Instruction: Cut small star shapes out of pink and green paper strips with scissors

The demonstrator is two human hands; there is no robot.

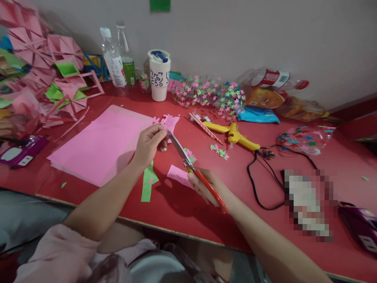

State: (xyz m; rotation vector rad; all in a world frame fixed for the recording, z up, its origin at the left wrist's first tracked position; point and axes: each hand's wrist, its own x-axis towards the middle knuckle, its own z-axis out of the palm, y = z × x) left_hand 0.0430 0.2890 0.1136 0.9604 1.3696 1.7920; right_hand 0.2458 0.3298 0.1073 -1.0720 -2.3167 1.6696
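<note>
My left hand [149, 143] pinches a small piece of pink paper [171, 122] above the red table [176, 204]. My right hand [203, 184] grips red-handled scissors [191, 165], whose blades point up and left, their tips right next to my left fingers and the pink piece. A green paper strip [148, 182] and a pink scrap [178, 175] lie on the table under my hands. Small pink and green paper stars [219, 151] are scattered just beyond the scissors.
A stack of pink paper sheets [101, 147] lies left. A yellow glue gun [240, 137] with black cord [256, 184] lies right. A white tumbler [159, 74], bottles [113, 59], star-filled plastic [212, 92] and folded paper crafts [44, 67] line the back wall. Purple devices [20, 151] sit at both edges.
</note>
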